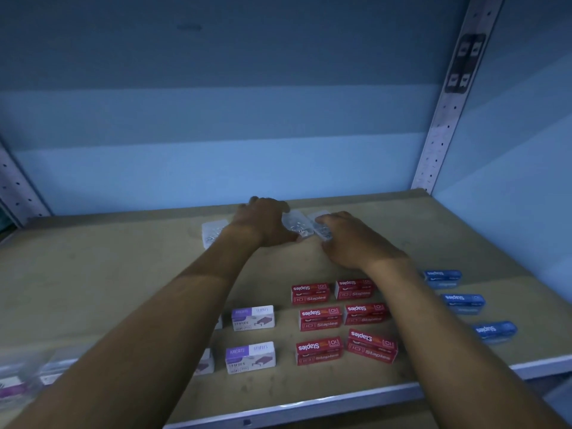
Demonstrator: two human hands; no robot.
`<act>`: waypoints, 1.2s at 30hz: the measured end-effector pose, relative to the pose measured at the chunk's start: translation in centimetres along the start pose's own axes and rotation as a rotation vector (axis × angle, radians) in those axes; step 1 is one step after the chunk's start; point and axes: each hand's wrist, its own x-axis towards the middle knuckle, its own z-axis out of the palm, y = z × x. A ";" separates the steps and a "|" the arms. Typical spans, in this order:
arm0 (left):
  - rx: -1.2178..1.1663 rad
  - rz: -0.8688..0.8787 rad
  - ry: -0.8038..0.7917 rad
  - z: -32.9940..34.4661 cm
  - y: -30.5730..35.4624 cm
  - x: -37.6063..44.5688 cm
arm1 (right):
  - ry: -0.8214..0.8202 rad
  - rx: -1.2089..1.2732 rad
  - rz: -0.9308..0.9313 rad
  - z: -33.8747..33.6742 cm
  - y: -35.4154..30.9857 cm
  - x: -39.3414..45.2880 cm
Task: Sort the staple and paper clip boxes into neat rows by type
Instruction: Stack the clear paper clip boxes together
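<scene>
Both my hands reach to the back of the wooden shelf point(93, 274). My left hand point(263, 221) grips a clear paper clip box point(294, 224), and my right hand point(349, 239) grips a second clear box point(320, 230) right beside it. A third clear paper clip box point(212, 233) lies to the left, partly hidden by my left forearm. Nearer me stand several red staple boxes point(320, 318) in two columns, two purple-and-white staple boxes point(252, 317) left of them, with more behind my left arm, and three blue staple boxes point(462, 301) on the right.
A perforated metal upright point(445, 119) stands at the shelf's back right corner and another upright point(15, 187) at the left. The blue back wall point(216, 150) closes the rear. Blurred clear packs point(21, 376) lie at the front left edge.
</scene>
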 end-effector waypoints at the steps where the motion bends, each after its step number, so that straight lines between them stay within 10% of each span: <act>1: -0.007 -0.003 0.011 0.1 -0.1 0.1 | -0.003 -0.011 0.003 0.0 0.0 0.0; 20: -0.203 -0.042 0.177 -2.8 1.2 -4.6 | 0.375 0.109 0.049 -0.1 -0.3 -0.4; 36: 0.006 -0.146 0.110 -2.7 2.0 -6.9 | -0.147 0.768 0.205 -4.5 1.8 -4.7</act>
